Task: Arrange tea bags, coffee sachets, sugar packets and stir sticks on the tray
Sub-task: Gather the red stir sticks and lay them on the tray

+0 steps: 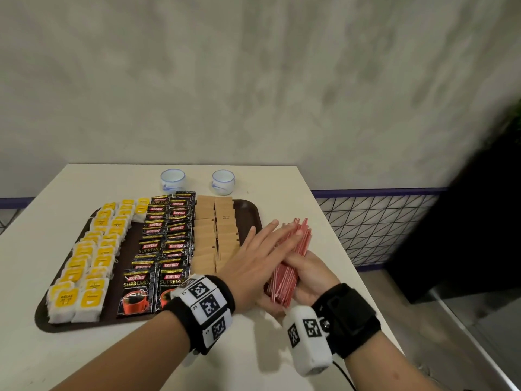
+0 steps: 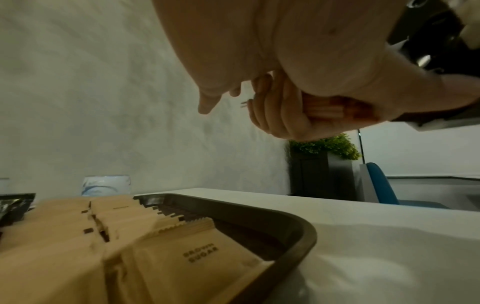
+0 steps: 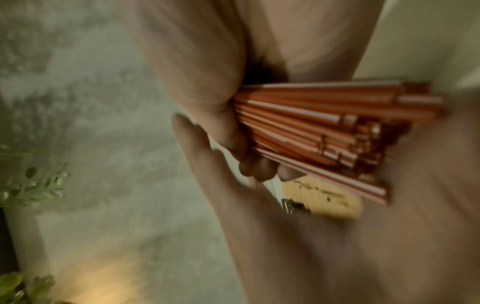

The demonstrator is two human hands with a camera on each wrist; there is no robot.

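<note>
A brown tray (image 1: 248, 210) holds rows of yellow tea bags (image 1: 93, 249), black coffee sachets (image 1: 166, 238) and brown sugar packets (image 1: 214, 235). Just right of the tray, my right hand (image 1: 307, 275) grips a thick bundle of red-and-white stir sticks (image 1: 282, 280) from below, a little above the table. My left hand (image 1: 262, 255) lies flat on top of the bundle, fingers straight and pointing away. The left wrist view shows the sugar packets (image 2: 155, 246) and tray rim (image 2: 298, 226) below. In the right wrist view, the stir sticks (image 3: 324, 123) fan out of my right hand (image 3: 207, 82).
Two small white-and-blue cups (image 1: 172, 179) (image 1: 223, 181) stand behind the tray near the wall. The table's right edge (image 1: 338, 249) runs close beside the hands. A dark planter with a green plant (image 2: 327, 146) and a blue chair (image 2: 381, 185) stand past it.
</note>
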